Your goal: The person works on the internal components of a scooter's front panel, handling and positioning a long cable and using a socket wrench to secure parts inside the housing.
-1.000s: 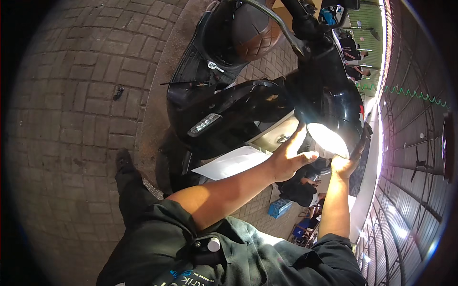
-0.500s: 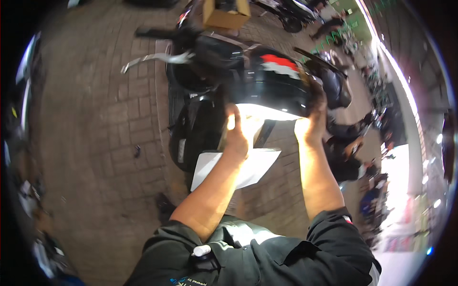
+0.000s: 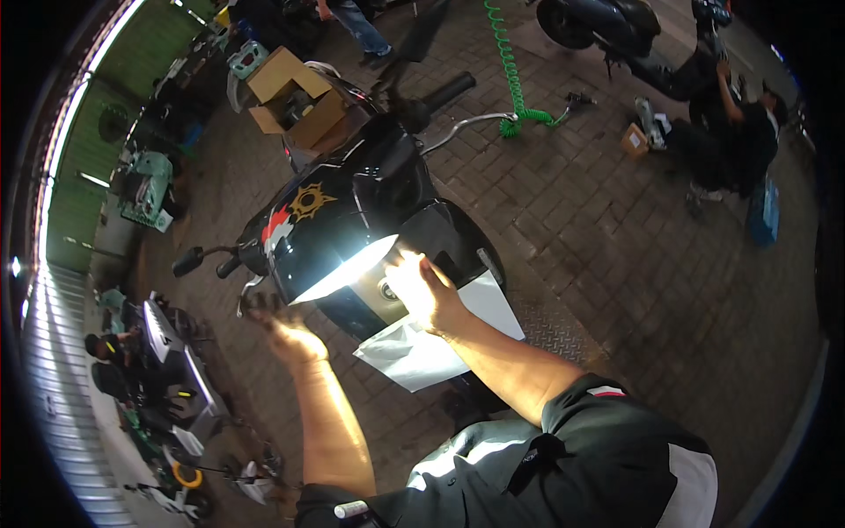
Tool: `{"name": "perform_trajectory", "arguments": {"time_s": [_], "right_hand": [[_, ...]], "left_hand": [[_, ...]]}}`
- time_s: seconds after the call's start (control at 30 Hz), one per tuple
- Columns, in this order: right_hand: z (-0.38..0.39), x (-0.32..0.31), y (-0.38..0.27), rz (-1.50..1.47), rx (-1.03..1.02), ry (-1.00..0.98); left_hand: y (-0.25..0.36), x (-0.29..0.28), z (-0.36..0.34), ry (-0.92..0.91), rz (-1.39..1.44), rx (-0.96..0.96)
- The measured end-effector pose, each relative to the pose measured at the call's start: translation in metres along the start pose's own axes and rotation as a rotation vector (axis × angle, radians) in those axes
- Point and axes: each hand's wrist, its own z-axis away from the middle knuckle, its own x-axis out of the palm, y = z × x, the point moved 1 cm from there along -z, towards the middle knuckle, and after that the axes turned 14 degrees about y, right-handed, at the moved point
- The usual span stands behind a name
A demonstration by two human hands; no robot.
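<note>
Glossy black plastic scooter cowl (image 3: 348, 216), just beyond the left hand (image 3: 297, 341), fingers seemingly spread, and right hand (image 3: 429, 297), finger closure indeterminable through glare, is probably stiff, slippery and scratch-prone, best supported at both lower edges.

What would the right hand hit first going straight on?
Probably the bright headlight, just ahead of the right hand; glare and unclear depth hide whether they already touch.

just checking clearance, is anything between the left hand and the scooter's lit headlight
Nothing visible stands between the left hand and the lit headlight. The white sheet is lower in the picture, by the right hand, outside that gap.
</note>
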Motion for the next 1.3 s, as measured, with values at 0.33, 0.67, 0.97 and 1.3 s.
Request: {"name": "perform_trajectory", "arguments": {"time_s": [0.33,0.67,0.97,1.3], "right_hand": [[-0.006,0.009,0.006,-0.338,0.303,0.058],[0.018,0.012,0.066,-0.032,0.111,-0.178],[0.020,0.020,0.096,0.234,-0.691,-0.067],[0.023,0.031,-0.009,-0.110,0.132,-0.031]], "left_hand": [[0.042,0.054,-0.015,-0.641,-0.655,1.149],[0.037,-0.008,-0.088,-0.619,-0.729,0.958],[0.036,-0.037,-0.119,-0.656,-0.721,0.781],[0.034,-0.014,-0.100,-0.578,-1.080,1.320]]}}
